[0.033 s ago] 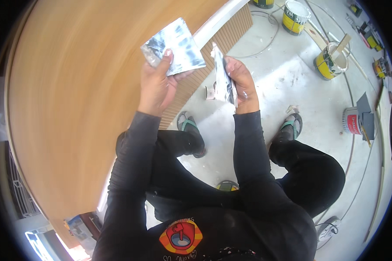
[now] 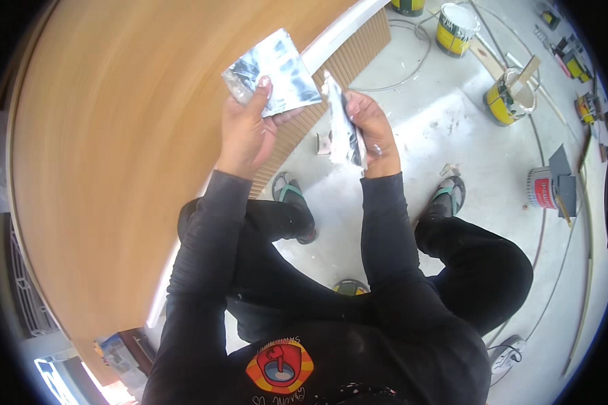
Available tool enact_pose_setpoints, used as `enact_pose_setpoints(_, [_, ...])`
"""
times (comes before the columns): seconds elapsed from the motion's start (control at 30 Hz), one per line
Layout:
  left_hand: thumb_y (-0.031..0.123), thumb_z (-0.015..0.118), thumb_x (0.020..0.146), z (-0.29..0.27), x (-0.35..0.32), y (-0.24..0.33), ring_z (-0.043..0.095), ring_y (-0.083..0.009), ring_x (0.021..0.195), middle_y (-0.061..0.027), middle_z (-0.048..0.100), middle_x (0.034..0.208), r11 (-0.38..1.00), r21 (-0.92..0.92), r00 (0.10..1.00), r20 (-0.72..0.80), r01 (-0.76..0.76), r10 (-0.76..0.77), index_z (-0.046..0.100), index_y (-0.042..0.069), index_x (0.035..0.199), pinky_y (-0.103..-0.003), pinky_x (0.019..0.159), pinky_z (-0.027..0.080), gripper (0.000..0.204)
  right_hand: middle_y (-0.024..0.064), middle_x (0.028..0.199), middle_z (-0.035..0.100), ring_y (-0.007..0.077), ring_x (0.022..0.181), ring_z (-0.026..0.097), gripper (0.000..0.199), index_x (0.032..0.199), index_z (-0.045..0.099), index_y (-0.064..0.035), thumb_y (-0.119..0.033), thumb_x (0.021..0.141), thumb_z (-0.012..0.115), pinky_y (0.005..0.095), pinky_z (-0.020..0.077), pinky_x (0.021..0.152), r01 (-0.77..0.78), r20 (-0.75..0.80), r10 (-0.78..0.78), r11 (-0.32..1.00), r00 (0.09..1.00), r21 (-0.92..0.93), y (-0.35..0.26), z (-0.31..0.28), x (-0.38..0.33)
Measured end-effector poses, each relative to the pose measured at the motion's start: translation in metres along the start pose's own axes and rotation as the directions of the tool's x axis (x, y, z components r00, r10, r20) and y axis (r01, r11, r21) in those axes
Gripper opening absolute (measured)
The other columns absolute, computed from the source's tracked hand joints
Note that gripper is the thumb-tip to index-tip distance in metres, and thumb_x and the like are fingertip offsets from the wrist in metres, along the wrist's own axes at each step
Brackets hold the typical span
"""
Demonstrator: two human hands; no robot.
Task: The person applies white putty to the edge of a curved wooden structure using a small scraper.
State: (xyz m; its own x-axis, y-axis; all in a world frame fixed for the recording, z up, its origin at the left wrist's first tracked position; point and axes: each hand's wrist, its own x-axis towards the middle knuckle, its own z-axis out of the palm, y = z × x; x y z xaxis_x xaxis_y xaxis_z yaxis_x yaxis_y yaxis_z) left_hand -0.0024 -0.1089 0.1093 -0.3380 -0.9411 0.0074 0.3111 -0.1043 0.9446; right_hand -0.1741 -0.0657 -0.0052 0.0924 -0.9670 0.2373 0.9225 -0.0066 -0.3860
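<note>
My left hand point(image 2: 248, 128) grips a shiny, square metal putty blade point(image 2: 280, 71), thumb on its face and fingers behind it. A pale crust of filler coats the blade's left edge. To the right, my right hand point(image 2: 373, 131) pinches a second metal putty blade point(image 2: 344, 128), tilted nearly edge-on and smeared white along its edges. White specks mark this hand too. The two blades are close together but apart, held over the wood panel's edge and the floor.
A large curved wood-coloured surface point(image 2: 115, 169) fills the left, with a white edge and ribbed side point(image 2: 365, 50). On the grey floor stand yellow-green buckets point(image 2: 503, 108), one holding a stick, and a red-and-white can point(image 2: 539, 187). Cables and a white power strip point(image 2: 505, 356) lie rightward.
The blade in my right hand has turned a little, showing more of its face, and its top has shifted left. My left hand has moved slightly right with its blade.
</note>
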Motion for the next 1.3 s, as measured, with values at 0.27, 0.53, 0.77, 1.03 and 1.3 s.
enact_pose_setpoints(0.27, [0.01,0.062,0.099,0.018,-0.031,0.003,0.069,-0.0225,0.102,-0.0102,0.065,0.115,0.977,-0.12,0.983,0.021,-0.176,0.18,0.052,0.003,0.126,-0.039,0.083,0.06,0.03,0.0044,0.084,0.071,0.0092,0.072,0.066,0.02,0.089,0.067,-0.0031,-0.021,0.091,0.076,0.0236,0.0533,0.065,-0.032,-0.135,0.005,0.98,0.991,-0.198,-0.004,0.048,-0.017])
enact_pose_setpoints(0.53, [0.008,0.063,0.098,0.012,-0.045,0.014,0.061,-0.0198,0.114,-0.0103,0.059,0.129,0.957,-0.104,0.958,0.066,-0.272,0.28,0.044,0.002,0.139,-0.036,0.094,0.052,0.045,0.0074,0.092,0.072,0.0135,0.078,0.07,0.019,0.101,0.066,0.001,-0.017,0.094,0.07,0.0288,0.0581,0.073,-0.057,-0.201,0.01,0.971,0.98,-0.231,-0.003,0.059,-0.015])
enact_pose_setpoints(0.77, [0.009,0.066,0.097,0.0,-0.058,0.02,0.062,-0.0224,0.114,-0.0114,0.06,0.128,0.949,-0.163,0.959,0.034,-0.271,0.28,0.05,0.002,0.132,-0.041,0.094,0.055,0.04,0.0122,0.101,0.07,0.019,0.089,0.07,0.024,0.103,0.062,0.0053,-0.018,0.099,0.064,0.0316,0.0584,0.076,0.131,-0.522,-0.236,0.964,0.82,-0.231,0.001,0.055,-0.008])
enact_pose_setpoints(1.03, [0.013,0.064,0.097,0.012,-0.058,0.002,0.068,-0.024,0.106,-0.0108,0.065,0.121,0.957,-0.272,0.991,-0.114,-0.096,0.067,0.052,0.003,0.13,-0.045,0.083,0.061,0.036,0.0096,0.115,0.065,0.0144,0.103,0.063,0.027,0.124,0.055,0.0014,-0.005,0.099,0.062,0.0307,0.0523,0.089,0.544,-0.205,-0.698,0.68,0.686,-0.492,0.029,0.105,-0.005])
enact_pose_setpoints(1.3, [0.007,0.063,0.095,0.017,-0.061,0.002,0.071,-0.0253,0.099,-0.012,0.066,0.118,0.962,-0.241,0.963,-0.263,-0.126,0.06,0.054,0.001,0.126,-0.043,0.077,0.063,0.033,0.0098,0.118,0.063,0.0155,0.105,0.061,0.037,0.129,0.051,0.0022,-0.011,0.097,0.066,0.0294,0.0517,0.089,0.383,-0.009,-0.697,0.404,0.717,-0.831,0.036,0.122,-0.017])
